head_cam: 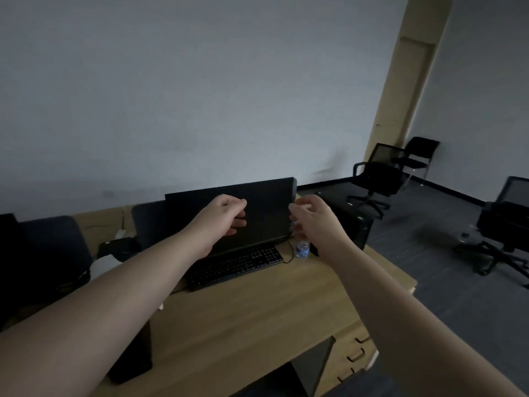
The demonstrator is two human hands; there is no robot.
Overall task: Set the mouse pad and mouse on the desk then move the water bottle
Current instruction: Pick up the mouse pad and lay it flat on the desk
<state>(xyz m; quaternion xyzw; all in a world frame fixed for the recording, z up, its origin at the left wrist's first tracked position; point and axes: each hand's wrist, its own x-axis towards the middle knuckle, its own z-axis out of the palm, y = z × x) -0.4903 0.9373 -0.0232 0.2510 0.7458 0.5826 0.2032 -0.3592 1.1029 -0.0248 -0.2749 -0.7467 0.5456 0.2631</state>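
A dim office seen from a camera worn on the head, looking down over a light wooden counter point(257, 319). Two bare forearms reach forward and away from the viewer.

The left hand point(221, 217) is raised in front of a dark monitor point(266, 213) that stands at the far side of the counter. Its fingers point(239, 222) are spread and loosely curled, holding nothing. The right hand point(310, 217) hovers just past the monitor's right edge, fingers also apart and curled, empty.

Below the right hand, a small clear water bottle point(302, 249) with a blue label stands upright on the counter, just right of the far end of a black keyboard point(234, 266). What is in the bottle cannot be told in this light. The keyboard lies at a slant in front of the monitor, with a thin black cable point(292, 252) looping between it and the bottle.

The mouse pad and mouse cannot be made out; dark, unclear things sit at the left of the counter.

At the counter's near right, a drawer unit point(355, 356) with dark handles is shut. Black office chairs point(378, 176) stand on grey carpet point(429, 267) to the right, near a tan door point(406, 90).
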